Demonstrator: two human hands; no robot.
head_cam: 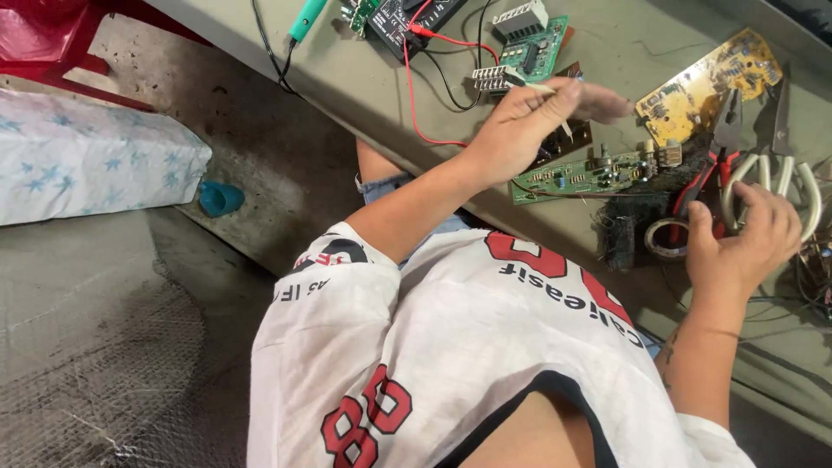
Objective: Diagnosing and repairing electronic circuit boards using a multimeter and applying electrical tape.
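The left hand (529,121) pinches a thin pale stick (542,87) above the green circuit board (585,176) on the worktop (347,87); the right hand (741,247) grips white-handled scissors (771,173); no cut or probe contact shows yet

Green circuit board (579,176), yellow board (706,87), red-handled pliers (704,178).

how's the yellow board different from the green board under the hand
The yellow board is wider, with a curved edge; the long green board is a narrow strip. The yellow board lies untouched at the bench's far side; the green board lies partly under the left hand. Both are bare circuit boards lying flat on the bench.
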